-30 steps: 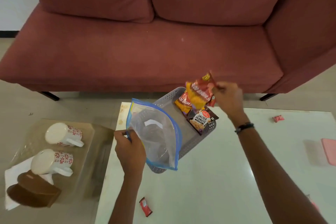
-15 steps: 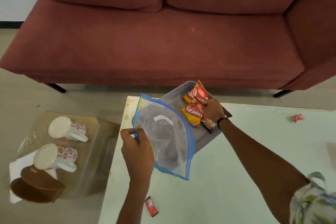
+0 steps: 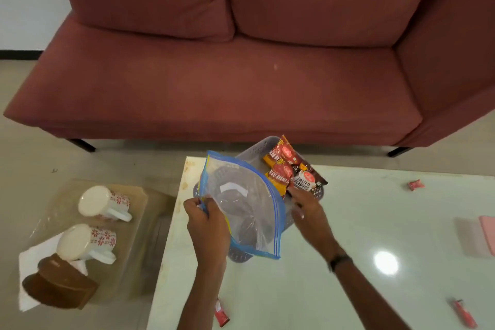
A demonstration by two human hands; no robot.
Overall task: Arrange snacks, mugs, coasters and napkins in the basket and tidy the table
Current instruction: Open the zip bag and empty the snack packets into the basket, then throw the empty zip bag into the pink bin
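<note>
A grey plastic basket (image 3: 255,147) sits at the far left corner of the white table (image 3: 348,289). Three snack packets (image 3: 292,169) lie in its far end, one marked salted peanuts (image 3: 305,182). My left hand (image 3: 206,220) holds a clear zip bag with a blue edge (image 3: 246,209) upright over the basket. My right hand (image 3: 305,209) is at the bag's right edge, just below the packets, fingers apart. Two white mugs with red flowers (image 3: 101,203) (image 3: 85,241) lie on their sides on a lower glass table at left, beside a brown coaster holder (image 3: 59,286) on a white napkin (image 3: 29,260).
A red sofa (image 3: 241,75) stands right behind the table. Small red and pink wrappers lie on the table: one near the front edge (image 3: 221,313), one at the front right (image 3: 464,315), one at the far right (image 3: 416,184). A pink cloth (image 3: 487,236) lies at the right edge.
My right hand set the orange-red packet down in the basket with the others, let it go and drew back to the zip bag's edge. My left hand kept the bag up.
</note>
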